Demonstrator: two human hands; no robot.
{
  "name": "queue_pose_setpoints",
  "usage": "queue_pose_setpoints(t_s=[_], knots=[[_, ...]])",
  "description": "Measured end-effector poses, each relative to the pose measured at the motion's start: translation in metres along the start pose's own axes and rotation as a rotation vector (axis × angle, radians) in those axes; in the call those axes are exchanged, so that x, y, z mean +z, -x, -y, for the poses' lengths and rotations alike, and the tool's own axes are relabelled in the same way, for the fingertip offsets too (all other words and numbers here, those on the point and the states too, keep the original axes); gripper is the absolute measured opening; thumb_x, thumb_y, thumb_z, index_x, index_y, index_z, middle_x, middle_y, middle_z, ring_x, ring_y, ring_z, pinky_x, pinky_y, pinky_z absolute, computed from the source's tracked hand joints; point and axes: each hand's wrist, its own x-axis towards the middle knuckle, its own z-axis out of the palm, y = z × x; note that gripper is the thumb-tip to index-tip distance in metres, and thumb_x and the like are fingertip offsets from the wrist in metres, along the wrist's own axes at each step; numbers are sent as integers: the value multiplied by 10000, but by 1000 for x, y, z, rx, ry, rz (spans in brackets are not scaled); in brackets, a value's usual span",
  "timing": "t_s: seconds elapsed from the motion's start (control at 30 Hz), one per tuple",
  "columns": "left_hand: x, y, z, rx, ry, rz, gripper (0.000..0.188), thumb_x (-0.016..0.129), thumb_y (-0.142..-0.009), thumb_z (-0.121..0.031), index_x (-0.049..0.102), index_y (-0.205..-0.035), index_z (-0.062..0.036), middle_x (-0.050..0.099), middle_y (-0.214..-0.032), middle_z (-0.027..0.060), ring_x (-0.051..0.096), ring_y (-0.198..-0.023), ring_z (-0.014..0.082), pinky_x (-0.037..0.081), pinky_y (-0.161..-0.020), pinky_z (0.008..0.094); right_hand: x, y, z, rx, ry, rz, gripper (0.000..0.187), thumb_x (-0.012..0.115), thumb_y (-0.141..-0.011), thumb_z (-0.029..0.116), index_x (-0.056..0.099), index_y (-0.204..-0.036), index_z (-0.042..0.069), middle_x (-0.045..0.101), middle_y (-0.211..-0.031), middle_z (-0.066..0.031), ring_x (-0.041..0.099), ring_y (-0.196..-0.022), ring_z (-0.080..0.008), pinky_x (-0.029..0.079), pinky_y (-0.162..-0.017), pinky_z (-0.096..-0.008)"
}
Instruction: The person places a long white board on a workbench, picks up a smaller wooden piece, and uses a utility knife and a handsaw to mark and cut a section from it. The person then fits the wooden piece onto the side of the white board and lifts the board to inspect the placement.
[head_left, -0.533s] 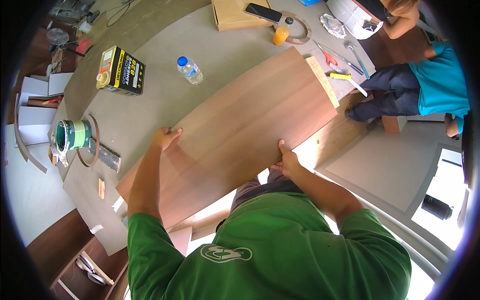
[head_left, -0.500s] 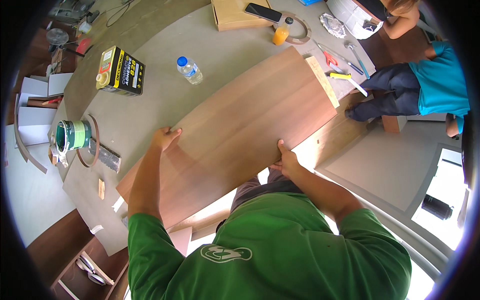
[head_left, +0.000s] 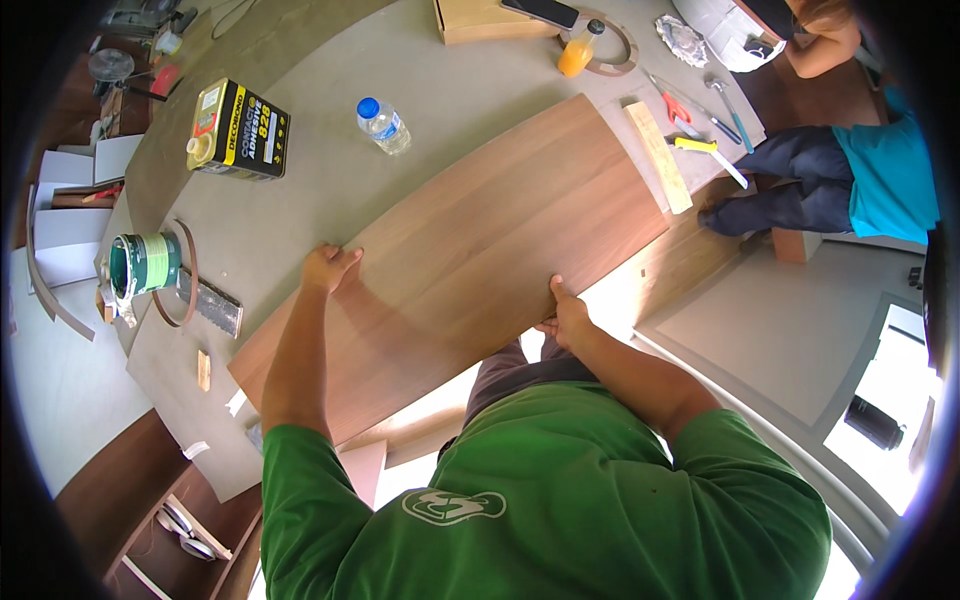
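A long brown wood-grain panel (head_left: 470, 255) lies slantwise in front of me, reaching past the near edge of the grey table. My left hand (head_left: 330, 268) grips its far long edge, thumb on top and the other fingers mostly hidden. At the near long edge, my right hand (head_left: 568, 312) holds the panel between the thumb above and fingers underneath. Just beyond the panel's right end is a pale wooden strip (head_left: 660, 160).
Beyond the panel stand a water bottle (head_left: 384, 128), a black-and-yellow adhesive can (head_left: 240, 132) and an orange drink bottle (head_left: 580, 50). A green tin (head_left: 145, 265) sits at left. Scissors (head_left: 678, 112), a yellow-handled knife (head_left: 710, 155) and a hammer (head_left: 730, 110) lie right, near a person in teal (head_left: 885, 175).
The panel has shifted slightly left with both hands on it, away from the wooden strip, which now shows more fully. The whole view has also moved a little.
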Motion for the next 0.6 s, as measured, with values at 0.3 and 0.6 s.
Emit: queue_pose_setpoints(t_s=[0.3,0.6], knots=[[3,2,-17,52,-126,-7,496,817,-791,-494,774,-1004,-48,684,-1064,103,585,-1137,299,501,-966,420,-2,-9,1,21,3,-57,767,555,-994,600,490,-1369,-66,616,-1295,-229,670,-1108,-372,593,-903,-478],[7,4,-21,-55,-108,-25,442,773,-819,-490,769,-1005,-89,652,-1143,30,557,-1157,271,461,-1024,417,-15,-25,-3,18,91,9,784,566,-959,658,519,-1364,-12,663,-1177,-202,703,-979,-322,589,-837,-433]])
